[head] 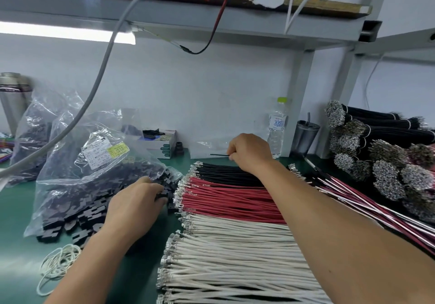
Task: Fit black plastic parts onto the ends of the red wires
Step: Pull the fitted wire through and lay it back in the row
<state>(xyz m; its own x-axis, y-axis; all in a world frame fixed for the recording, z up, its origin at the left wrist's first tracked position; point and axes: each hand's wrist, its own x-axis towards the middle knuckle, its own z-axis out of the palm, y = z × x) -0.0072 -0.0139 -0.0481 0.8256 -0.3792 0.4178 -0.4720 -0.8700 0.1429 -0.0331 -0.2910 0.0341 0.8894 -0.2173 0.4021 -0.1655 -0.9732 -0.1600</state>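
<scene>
Red wires [226,200] lie in a flat row on the green bench, metal terminals pointing left, between a row of black wires [226,173] behind and white wires [235,252] in front. Black plastic parts [77,219] spill from a clear bag [94,162] at the left. My left hand [134,207] reaches into the spilled parts at the bag's mouth, fingers curled on a black part [162,196]. My right hand [249,150] is raised behind the black wires and pinches a single thin black wire [219,154] that points left.
A loop of white rubber bands [58,263] lies at the front left. Bundles of black terminal wires [376,153] pile at the right, with red-and-white harnesses [367,200] beside them. A water bottle [277,129], a dark cup [306,136] and a small box [160,142] stand at the back.
</scene>
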